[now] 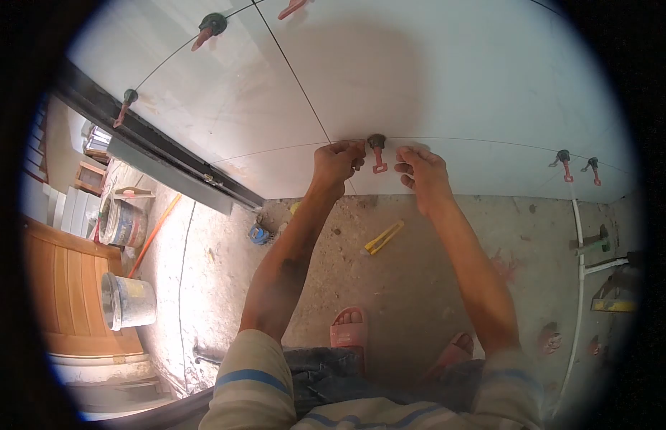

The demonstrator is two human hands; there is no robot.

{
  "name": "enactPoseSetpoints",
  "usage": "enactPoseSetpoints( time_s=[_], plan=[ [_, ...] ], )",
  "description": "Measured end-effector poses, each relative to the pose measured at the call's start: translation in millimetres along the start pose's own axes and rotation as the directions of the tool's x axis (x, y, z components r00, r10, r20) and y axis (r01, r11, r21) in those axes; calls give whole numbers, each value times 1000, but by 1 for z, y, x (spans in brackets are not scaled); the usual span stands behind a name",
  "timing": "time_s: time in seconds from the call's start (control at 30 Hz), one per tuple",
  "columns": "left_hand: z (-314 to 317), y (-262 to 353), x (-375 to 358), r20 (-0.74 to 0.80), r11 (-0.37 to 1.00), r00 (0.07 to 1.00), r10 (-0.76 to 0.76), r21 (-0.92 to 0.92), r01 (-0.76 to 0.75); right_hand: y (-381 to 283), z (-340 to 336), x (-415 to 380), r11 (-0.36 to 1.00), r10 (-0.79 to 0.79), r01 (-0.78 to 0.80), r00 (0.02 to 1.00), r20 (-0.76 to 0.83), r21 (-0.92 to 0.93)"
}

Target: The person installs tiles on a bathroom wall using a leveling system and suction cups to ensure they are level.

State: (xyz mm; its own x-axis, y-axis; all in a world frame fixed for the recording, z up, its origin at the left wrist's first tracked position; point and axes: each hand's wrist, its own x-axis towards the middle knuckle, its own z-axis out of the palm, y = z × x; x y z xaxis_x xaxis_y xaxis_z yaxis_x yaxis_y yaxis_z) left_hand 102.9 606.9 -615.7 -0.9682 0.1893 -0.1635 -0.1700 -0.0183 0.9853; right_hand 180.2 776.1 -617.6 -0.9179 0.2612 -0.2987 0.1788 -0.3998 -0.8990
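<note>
My left hand [337, 166] is at the tile joint, its fingers curled into a pinch; what is in them, if anything, I cannot make out. A tile leveling spacer [377, 154] with a dark round cap and a red key-shaped handle sits on the joint between my hands. To its right, my right hand [424, 174] is close to the pale wall tile [483, 86], with its fingers loosely bent and apart. No object shows in it. Both hands are beside the spacer, not around it.
More spacers sit on the joints at upper left [212, 26] and right [564, 163]. A yellow utility knife [383, 239] and a blue roll-like item [258, 233] lie on the concrete floor. Buckets [136, 301] stand left, beyond a dark door frame [161, 132]. A white pipe [581, 287] runs along the right.
</note>
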Motion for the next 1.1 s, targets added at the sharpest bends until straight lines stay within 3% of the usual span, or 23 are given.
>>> enactPoseSetpoints(
  time_s=[0.17,0.27,0.6,0.77,0.87,1.1],
  plan=[
    [-4,5,3,26,951,985,-170,-259,171,-4,2,1,1000,26,-25,999,-27,12],
    [-2,6,6,15,916,968,-250,-322,241,-4,2,-1,1000,15,-15,1000,-12,14],
    [-7,13,8,-43,898,959,-279,-366,245,-8,4,-1,1000,18,-17,1000,-14,14],
    [-11,8,13,84,902,959,-272,-325,284,-5,5,1,999,26,-26,1000,1,18],
    [-4,9,12,8,892,946,-323,-333,307,-6,4,1,1000,13,-14,1000,5,15],
    [-2,13,15,46,877,943,-331,-353,325,-6,-1,6,1000,28,-28,999,-28,-3]
  ],
)
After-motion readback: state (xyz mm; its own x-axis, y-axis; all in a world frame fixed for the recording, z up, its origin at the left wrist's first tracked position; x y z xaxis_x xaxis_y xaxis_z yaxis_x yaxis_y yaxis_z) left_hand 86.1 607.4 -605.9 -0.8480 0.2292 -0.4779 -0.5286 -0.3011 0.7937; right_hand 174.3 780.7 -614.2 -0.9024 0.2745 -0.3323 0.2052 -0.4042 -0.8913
